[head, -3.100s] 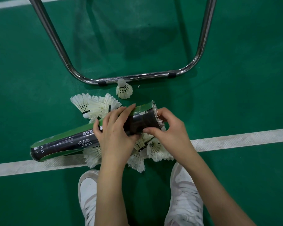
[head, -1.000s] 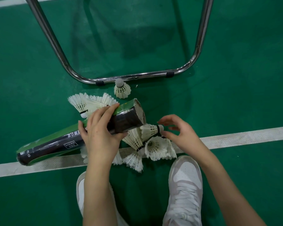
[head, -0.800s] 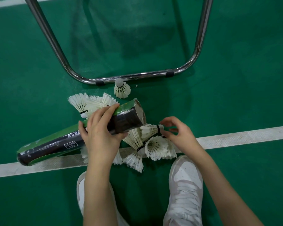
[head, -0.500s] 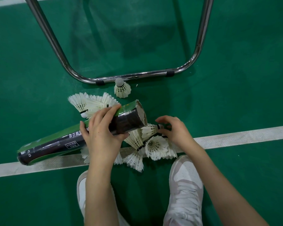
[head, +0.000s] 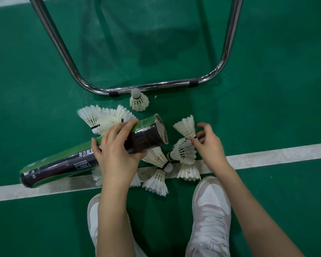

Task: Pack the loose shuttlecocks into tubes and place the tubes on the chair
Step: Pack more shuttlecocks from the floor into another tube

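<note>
White-feathered shuttlecock (head: 187, 127) is pinched at its cork by the right hand (head: 208, 143), beside the open tube (head: 93, 153) gripped by left-hand fingers (head: 119, 130). Loose shuttlecocks (head: 156, 179) litter the green floor (head: 267, 108) beside the chair frame (head: 156, 85).

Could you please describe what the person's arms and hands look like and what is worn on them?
Both forearms are bare, with no sleeves in view. The left hand and right hand wear no gloves, rings, watch or bracelets. Fingernails are short and unpainted.
</note>
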The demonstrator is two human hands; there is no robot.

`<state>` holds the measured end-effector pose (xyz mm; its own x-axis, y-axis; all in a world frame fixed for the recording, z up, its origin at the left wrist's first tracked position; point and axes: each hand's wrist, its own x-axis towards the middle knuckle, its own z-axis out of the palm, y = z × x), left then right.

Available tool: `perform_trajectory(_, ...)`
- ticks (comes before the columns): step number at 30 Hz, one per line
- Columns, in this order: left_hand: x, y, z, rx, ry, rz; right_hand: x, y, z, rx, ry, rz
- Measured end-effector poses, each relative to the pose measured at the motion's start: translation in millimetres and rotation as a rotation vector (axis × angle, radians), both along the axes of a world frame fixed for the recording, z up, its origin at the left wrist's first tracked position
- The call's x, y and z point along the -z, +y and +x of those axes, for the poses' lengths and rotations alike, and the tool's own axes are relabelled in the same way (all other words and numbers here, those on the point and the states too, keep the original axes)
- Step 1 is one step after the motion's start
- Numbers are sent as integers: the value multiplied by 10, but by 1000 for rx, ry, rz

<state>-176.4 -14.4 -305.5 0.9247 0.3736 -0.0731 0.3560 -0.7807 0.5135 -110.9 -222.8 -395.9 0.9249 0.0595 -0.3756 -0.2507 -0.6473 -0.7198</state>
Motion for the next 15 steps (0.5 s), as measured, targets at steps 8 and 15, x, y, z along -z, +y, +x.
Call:
perform_trajectory(8,-9,4,-4,2,-1,-5,-42,33,23,-151,-37,-185)
perform_trajectory(15,-8,6,4,-2,2,-13,-52,-14,85,-79,-109,-291)
